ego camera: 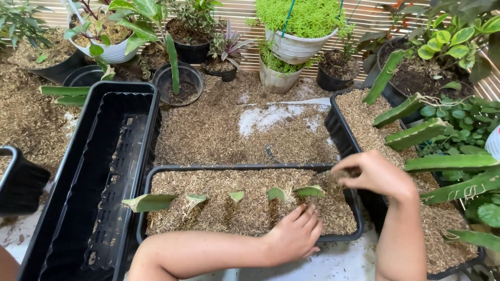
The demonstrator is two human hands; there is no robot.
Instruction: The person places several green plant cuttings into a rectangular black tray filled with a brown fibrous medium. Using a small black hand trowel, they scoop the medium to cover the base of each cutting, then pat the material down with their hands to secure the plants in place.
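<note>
The left hand point(294, 235) lies palm down, fingers spread flat, on the dry mulch inside the planter tray point(250, 168). It presses the fill just below the rightmost cutting point(310, 191) and grips nothing. The right hand point(376, 173) hovers over the tray's right rim, fingers curled in a narrow pinch. Whether it holds a bit of mulch cannot be told.

Five green cuttings stand in a row across the tray, each partly buried. The largest cutting point(149, 201) lies at the tray's left end and leans over.

Handling, by judgement: the cuttings look light, stiff and fleshy, and likely to snap or bruise. Take hold low on the flat sides, near the mulch line. The mulch is loose and gives little support.

Left of the tray stands an empty black trough point(73, 171). Right of the tray, a second filled tray point(338, 130) holds longer green stems point(414, 134). Behind the tray stand potted plants, among them a white pot point(297, 48).
</note>
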